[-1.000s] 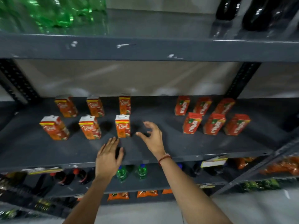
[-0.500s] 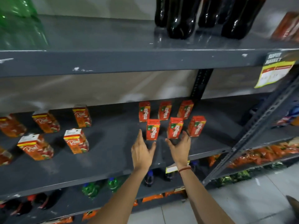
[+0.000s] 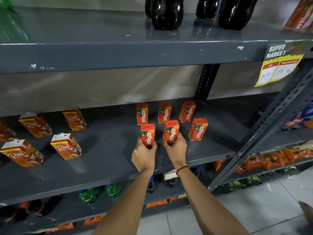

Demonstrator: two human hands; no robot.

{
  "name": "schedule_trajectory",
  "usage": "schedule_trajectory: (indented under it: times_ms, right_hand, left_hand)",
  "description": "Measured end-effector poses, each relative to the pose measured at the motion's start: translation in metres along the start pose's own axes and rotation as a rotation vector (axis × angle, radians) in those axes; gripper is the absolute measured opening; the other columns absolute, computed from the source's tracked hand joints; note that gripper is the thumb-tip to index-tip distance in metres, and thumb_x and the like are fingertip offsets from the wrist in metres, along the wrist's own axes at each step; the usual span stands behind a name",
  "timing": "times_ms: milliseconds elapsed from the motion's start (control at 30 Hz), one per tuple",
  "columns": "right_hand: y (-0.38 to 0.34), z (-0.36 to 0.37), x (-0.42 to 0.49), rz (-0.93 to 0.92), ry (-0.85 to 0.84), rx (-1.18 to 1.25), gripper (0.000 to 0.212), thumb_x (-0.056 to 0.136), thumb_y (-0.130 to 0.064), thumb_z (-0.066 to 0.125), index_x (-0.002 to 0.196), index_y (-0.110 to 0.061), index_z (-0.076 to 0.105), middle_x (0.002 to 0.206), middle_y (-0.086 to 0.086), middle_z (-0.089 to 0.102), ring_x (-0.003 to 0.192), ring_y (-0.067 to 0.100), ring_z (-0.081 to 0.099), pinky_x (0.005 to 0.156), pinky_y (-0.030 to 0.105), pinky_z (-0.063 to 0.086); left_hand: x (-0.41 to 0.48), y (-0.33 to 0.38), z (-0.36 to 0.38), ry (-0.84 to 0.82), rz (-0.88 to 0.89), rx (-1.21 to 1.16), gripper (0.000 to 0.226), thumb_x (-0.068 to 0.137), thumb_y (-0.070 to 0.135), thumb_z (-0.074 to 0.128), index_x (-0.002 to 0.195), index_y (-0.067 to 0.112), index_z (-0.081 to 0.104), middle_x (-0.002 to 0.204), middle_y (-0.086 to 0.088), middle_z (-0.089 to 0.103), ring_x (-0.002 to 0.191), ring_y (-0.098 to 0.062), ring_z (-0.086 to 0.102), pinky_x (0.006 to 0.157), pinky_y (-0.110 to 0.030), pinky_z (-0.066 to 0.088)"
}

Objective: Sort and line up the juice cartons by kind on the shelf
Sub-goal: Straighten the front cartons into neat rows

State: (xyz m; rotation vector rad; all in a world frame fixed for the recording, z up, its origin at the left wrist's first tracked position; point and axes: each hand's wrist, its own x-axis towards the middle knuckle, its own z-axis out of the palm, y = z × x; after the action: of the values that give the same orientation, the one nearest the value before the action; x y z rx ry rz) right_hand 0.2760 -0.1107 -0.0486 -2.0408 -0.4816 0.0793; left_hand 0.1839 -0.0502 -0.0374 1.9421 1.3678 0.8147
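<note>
On the grey middle shelf (image 3: 108, 160) stand several red Maaza cartons in two rows. My left hand (image 3: 144, 155) grips the front-left Maaza carton (image 3: 147, 134) by its base. My right hand (image 3: 176, 148) grips the front-middle Maaza carton (image 3: 171, 130) the same way. A third front carton (image 3: 198, 129) stands free to the right. Three more Maaza cartons (image 3: 164, 112) stand in the back row. Further left on the same shelf are several orange Real cartons (image 3: 66, 145), spread apart in two loose rows.
The shelf above (image 3: 118, 51) carries dark soda bottles (image 3: 166, 12) and a green bottle at far left. A yellow price tag (image 3: 279, 65) hangs at right beside a slanted metal upright (image 3: 264, 131). Lower shelves hold bottles and orange snack packs (image 3: 274, 158).
The view swung right from the Real cartons to the Maaza cartons. Both hands reached forward and closed around the two front Maaza cartons.
</note>
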Motion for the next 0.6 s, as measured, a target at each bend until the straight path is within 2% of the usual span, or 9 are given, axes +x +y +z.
schedule_trajectory:
  times_ms: [167, 467, 600]
  right_hand:
    - [-0.001, -0.003, -0.005, 0.005, -0.014, 0.006, 0.048, 0.069, -0.019, 0.077, 0.11, -0.006, 0.056, 0.104, 0.013, 0.064, 0.102, 0.026, 0.057, 0.086, 0.032, 0.047]
    - [-0.005, -0.005, -0.009, 0.024, -0.022, 0.0, 0.05, 0.07, -0.017, 0.077, 0.113, -0.004, 0.054, 0.109, 0.013, 0.063, 0.107, 0.026, 0.055, 0.088, 0.033, 0.046]
    - [-0.008, -0.007, -0.014, 0.052, -0.028, -0.004, 0.059, 0.072, -0.021, 0.076, 0.121, -0.003, 0.049, 0.117, 0.015, 0.06, 0.114, 0.028, 0.052, 0.096, 0.036, 0.044]
  left_hand:
    - [-0.011, 0.0, -0.003, 0.071, 0.003, -0.016, 0.05, 0.072, 0.035, 0.077, 0.111, 0.008, 0.06, 0.074, -0.012, 0.069, 0.067, -0.032, 0.066, 0.055, -0.032, 0.045]
    - [-0.011, -0.003, -0.003, 0.048, -0.002, 0.025, 0.06, 0.073, 0.037, 0.077, 0.12, 0.008, 0.055, 0.082, -0.011, 0.07, 0.074, -0.03, 0.067, 0.059, -0.034, 0.049]
    - [-0.012, -0.005, -0.004, 0.006, -0.017, -0.003, 0.064, 0.072, 0.035, 0.078, 0.124, 0.01, 0.052, 0.089, -0.011, 0.07, 0.082, -0.03, 0.067, 0.064, -0.036, 0.05]
